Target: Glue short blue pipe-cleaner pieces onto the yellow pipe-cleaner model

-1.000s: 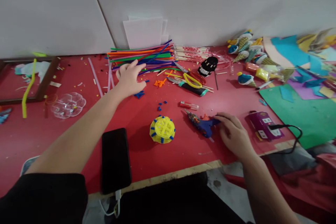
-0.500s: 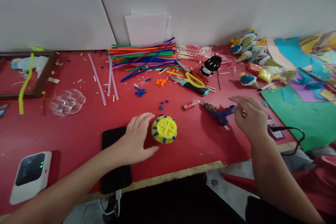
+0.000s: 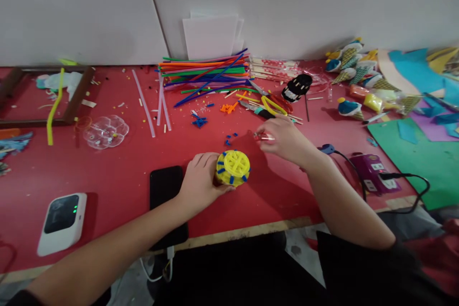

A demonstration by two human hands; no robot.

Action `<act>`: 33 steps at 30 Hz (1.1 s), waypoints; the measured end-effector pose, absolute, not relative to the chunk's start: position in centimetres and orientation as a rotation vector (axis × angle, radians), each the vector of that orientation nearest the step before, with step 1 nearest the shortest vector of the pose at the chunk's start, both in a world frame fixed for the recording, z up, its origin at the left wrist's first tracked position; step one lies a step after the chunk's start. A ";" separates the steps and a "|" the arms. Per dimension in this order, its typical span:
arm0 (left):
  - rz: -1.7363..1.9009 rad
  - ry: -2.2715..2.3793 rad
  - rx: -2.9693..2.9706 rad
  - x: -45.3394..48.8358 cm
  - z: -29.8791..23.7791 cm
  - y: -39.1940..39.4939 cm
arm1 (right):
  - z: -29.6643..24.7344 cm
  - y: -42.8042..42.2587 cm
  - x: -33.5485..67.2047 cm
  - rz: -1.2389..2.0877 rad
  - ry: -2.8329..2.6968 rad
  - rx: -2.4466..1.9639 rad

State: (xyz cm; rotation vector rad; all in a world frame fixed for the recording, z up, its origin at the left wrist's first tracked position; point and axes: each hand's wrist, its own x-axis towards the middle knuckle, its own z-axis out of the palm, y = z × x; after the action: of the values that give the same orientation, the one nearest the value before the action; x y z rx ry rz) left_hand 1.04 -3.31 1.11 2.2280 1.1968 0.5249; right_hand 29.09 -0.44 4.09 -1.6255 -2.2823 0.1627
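Note:
My left hand point(image 3: 203, 177) is wrapped round the side of a small yellow drum-shaped craft piece point(image 3: 234, 166), made of fuzzy stems with blue bits round its rim. It looks slightly tilted. My right hand point(image 3: 287, 138) has its fingers closed on a red lighter point(image 3: 264, 136), up and right of the yellow piece. Beneath my right wrist, the glue gun is mostly hidden, with only its blue handle end point(image 3: 327, 148) showing. Between the hands lie several tiny blue cut pieces point(image 3: 228, 142). A black phone point(image 3: 167, 186) lies under my left wrist.
Bundled colourful pipe cleaners point(image 3: 204, 74) lie at the back. Pliers point(image 3: 258, 87) and a black craft piece point(image 3: 297, 87) are near the wall. A purple power socket point(image 3: 375, 174) with cables sits right, a white device point(image 3: 62, 222) left. The table edge point(image 3: 251, 230) runs along the front.
My left hand has closed round the yellow piece and tilted it slightly. My right hand has moved left from beside the glue gun and taken hold of the lighter. The view has shifted a little.

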 end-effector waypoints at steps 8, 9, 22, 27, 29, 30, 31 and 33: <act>0.827 1.043 1.434 0.7 1.9 -1.5 | 5.1 -1.6 25.6 0.893 -1.126 -1.214; 0.853 1.007 1.299 0.7 2.0 -1.4 | 4.8 -1.8 25.0 0.945 -1.116 -1.200; 0.886 0.935 0.990 1.4 1.5 -2.4 | 3.1 -4.6 22.9 0.950 -1.247 -1.129; 0.939 0.924 1.009 1.6 1.4 -2.8 | 2.7 -4.9 21.5 0.768 -1.285 -1.089; 0.925 0.913 1.024 1.6 1.4 -2.9 | 2.6 -4.9 21.2 0.735 -1.313 -1.120; 0.915 0.907 1.032 1.6 1.4 -2.9 | 2.6 -5.0 21.1 0.721 -1.320 -1.141; 0.906 0.900 1.039 1.7 1.4 -3.0 | 2.5 -5.0 21.0 0.709 -1.325 -1.160; 0.895 0.886 1.048 1.7 1.3 -3.0 | 2.5 -5.2 20.8 0.688 -1.340 -1.172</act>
State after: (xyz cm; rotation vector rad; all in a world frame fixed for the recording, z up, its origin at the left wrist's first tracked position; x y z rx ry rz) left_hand 1.69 -2.98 1.30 1.0480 0.8861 0.8953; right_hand 20.78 -5.16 2.54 -1.1720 -1.3398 0.6884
